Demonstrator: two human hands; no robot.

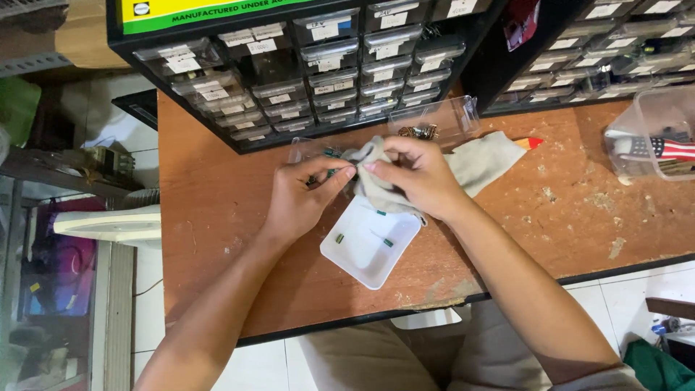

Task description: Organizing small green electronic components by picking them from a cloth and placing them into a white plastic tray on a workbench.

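One grey cloth [463, 170] is pinched by both hands, left hand [300, 199] and right hand [416, 174]; three small green parts are held in one white tray [355, 257].

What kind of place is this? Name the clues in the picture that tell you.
Probably an electronics repair or hobby workbench: racks of small labelled parts drawers, tiny green components in a white tray, and a worn wooden table.
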